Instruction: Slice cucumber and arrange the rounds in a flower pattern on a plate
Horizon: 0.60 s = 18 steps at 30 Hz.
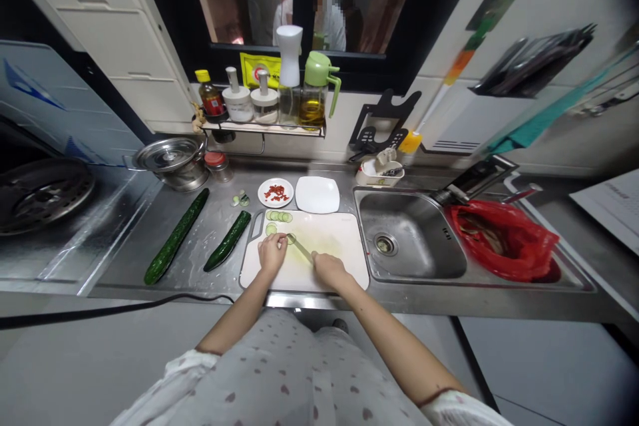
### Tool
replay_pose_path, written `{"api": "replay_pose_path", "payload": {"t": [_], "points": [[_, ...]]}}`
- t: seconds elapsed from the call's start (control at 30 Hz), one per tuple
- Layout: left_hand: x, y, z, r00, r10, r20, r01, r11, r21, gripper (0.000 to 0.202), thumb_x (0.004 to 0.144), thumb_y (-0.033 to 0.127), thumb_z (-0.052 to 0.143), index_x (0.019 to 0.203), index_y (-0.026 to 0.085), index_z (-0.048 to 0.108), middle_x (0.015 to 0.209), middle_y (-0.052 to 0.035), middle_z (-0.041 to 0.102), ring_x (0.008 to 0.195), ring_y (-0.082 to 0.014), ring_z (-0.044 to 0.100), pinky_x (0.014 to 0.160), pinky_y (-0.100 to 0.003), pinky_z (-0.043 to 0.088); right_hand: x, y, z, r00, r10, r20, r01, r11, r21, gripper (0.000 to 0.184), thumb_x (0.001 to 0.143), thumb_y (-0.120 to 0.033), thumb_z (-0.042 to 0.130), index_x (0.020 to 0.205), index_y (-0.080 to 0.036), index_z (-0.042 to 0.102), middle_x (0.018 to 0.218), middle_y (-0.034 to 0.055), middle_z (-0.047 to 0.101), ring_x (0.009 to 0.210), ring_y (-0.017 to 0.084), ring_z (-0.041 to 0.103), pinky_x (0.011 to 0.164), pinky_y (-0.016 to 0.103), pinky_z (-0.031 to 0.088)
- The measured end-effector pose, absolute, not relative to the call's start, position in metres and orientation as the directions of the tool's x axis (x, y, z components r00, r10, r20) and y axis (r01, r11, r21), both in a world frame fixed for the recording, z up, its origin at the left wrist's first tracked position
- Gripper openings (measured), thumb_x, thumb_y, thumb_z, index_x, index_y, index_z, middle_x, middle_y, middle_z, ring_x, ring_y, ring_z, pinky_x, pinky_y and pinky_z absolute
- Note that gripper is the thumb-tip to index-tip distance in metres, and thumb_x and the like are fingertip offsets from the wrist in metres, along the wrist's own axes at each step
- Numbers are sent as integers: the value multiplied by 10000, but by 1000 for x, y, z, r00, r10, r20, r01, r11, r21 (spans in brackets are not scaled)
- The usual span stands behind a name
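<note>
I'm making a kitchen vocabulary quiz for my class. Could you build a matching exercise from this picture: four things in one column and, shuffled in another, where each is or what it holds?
1 knife
2 red bag
3 round plate
4 long cucumber

A left of the cutting board
B holds red chopped bits
C in the right hand
D right of the sink

Pairs: 1-C, 2-D, 3-B, 4-A
</note>
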<state>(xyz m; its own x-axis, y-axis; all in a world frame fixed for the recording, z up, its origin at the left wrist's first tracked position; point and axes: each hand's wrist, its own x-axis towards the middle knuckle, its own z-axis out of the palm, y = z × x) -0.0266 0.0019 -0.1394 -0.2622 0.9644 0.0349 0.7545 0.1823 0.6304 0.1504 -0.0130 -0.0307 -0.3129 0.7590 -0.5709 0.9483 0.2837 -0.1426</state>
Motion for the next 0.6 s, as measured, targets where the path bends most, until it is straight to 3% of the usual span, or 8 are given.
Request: {"api": "replay_pose_path", "payload": {"t": [0.6], "points": [[-28,1,-139,-251,967,42,757,169,631,239,876,294,524,990,224,721,986,-51,729,965,-213,631,909,-333,386,154,5,-21,-361,747,-559,916,395,-63,373,912,-67,378,1215,-149,580,1078,190,693,1074,247,654,841,343,492]]}}
